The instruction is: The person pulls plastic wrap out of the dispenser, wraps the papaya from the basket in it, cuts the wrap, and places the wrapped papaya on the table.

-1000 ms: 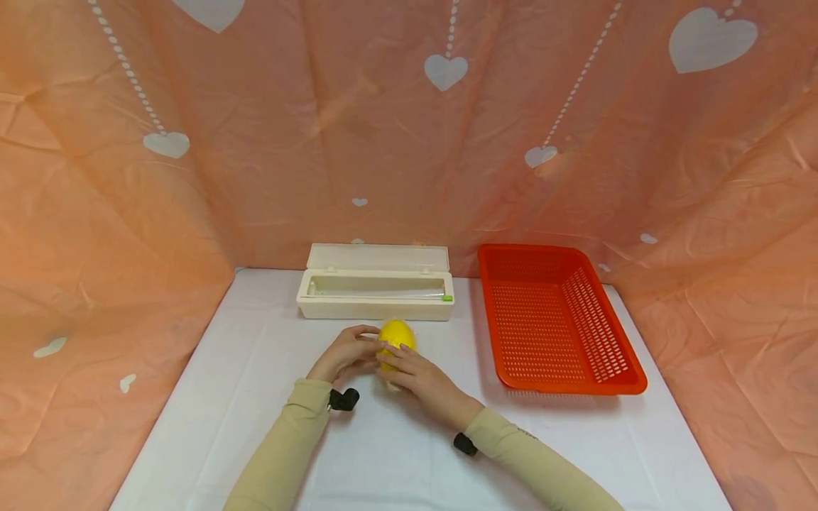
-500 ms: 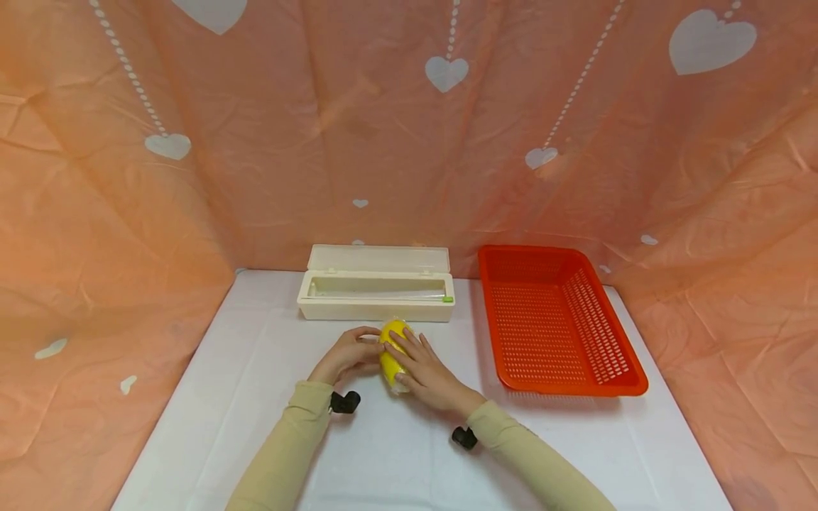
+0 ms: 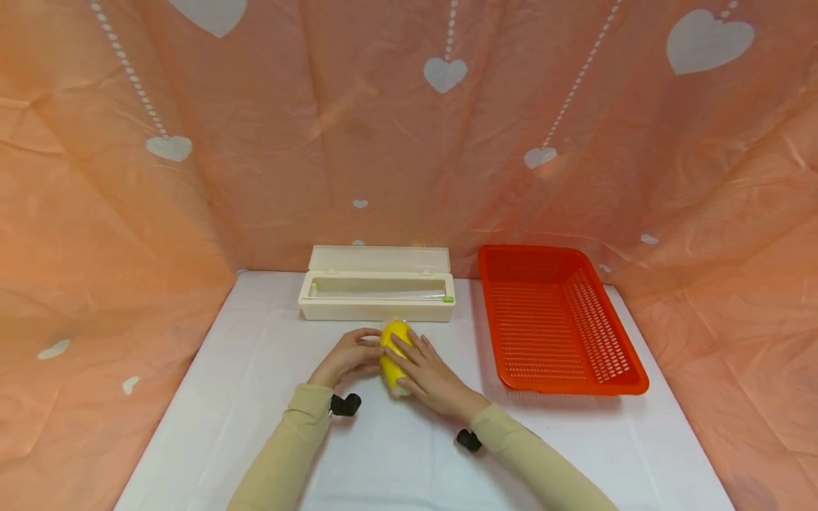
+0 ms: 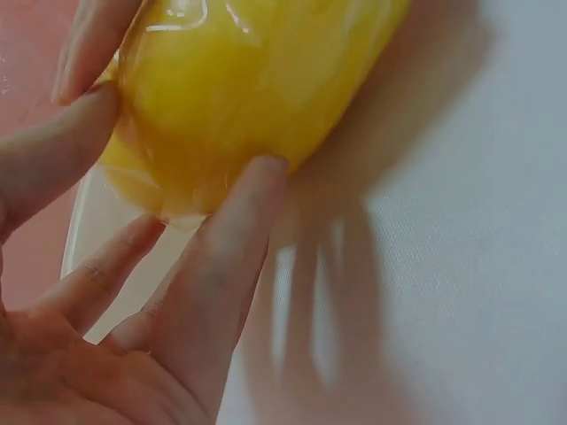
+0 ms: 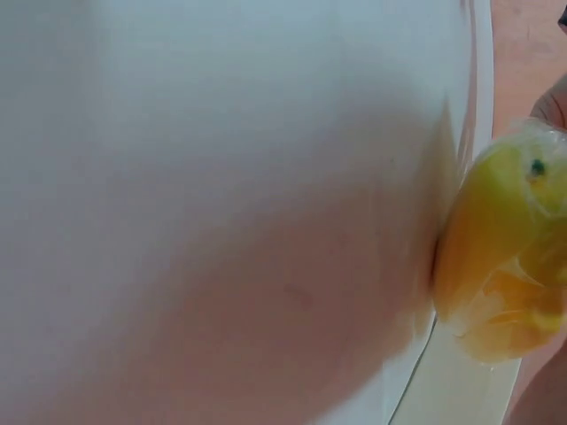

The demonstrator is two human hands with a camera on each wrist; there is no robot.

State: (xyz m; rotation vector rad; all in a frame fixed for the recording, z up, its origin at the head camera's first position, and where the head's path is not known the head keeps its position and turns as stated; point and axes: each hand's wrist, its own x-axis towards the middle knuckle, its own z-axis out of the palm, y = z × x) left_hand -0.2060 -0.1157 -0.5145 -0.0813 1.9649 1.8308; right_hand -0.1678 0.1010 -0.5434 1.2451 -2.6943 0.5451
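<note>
A yellow, oblong fruit [image 3: 393, 370] wrapped in clear cling film is held between both hands in the head view. My left hand [image 3: 350, 357] grips its left side; in the left wrist view, fingertips [image 4: 268, 166] press against the wrapped surface [image 4: 239, 97]. Across the fruit's right side lie the spread fingers of my right hand [image 3: 437, 377], with the thumb near its lower end. Film bunches loosely at that end. The right wrist view shows the fruit [image 5: 496, 239] with a small dark green spot, while most of the right hand is out of that frame.
Behind the hands stands a white cling film box [image 3: 377, 311] with its lid raised and a green slider at its right end. To the right is a red perforated basket [image 3: 540, 333]. White cloth [image 3: 255, 355] covers the table, with peach curtains around it.
The right hand has shifted from the fruit's near side to spread over its right side, showing more of the fruit's length. The left hand has hardly moved.
</note>
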